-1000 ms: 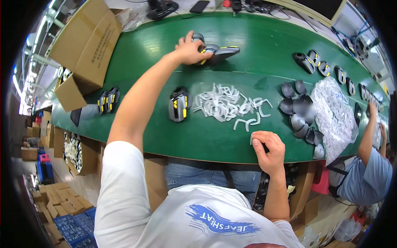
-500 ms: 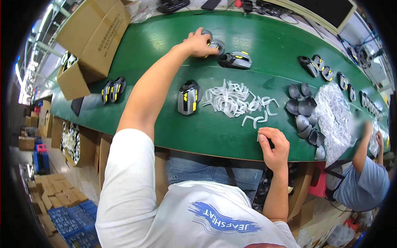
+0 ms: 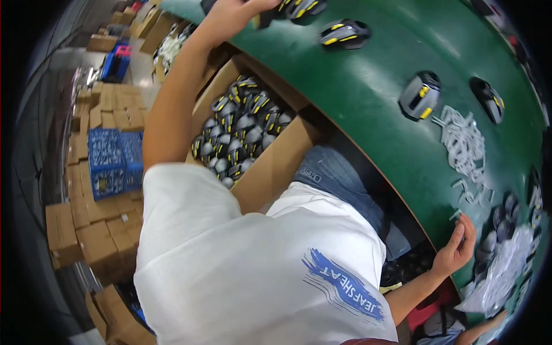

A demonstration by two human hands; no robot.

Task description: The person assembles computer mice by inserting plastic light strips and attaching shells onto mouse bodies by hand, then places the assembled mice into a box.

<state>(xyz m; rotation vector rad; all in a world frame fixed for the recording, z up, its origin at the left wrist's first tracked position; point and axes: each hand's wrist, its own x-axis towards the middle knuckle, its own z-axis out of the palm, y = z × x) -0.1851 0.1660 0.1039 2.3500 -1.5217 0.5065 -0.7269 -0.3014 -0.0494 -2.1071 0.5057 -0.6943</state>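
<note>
The right hand [image 3: 458, 248] clamped a bent, translucent plastic piece [image 3: 455, 215] between its fingers, best pinched lightly; whether the left hand [image 3: 231, 17] closed its fingers, I couldn't tell.

Readable lettering stands on the person's own clothes. Across the white shirt [image 3: 230, 247] runs a line of white capitals, set in a blue brush-stroke print [image 3: 344, 287] with thin wavy lines along its lower side; the word slants and shows upside down (as the wearer's camera looks down on it). A short run of small letters [image 3: 311, 176] marks the blue jeans [image 3: 328, 164], just beside the shirt's hem. The blue crates [image 3: 115, 164] carry pale markings, too small to make out.
</note>
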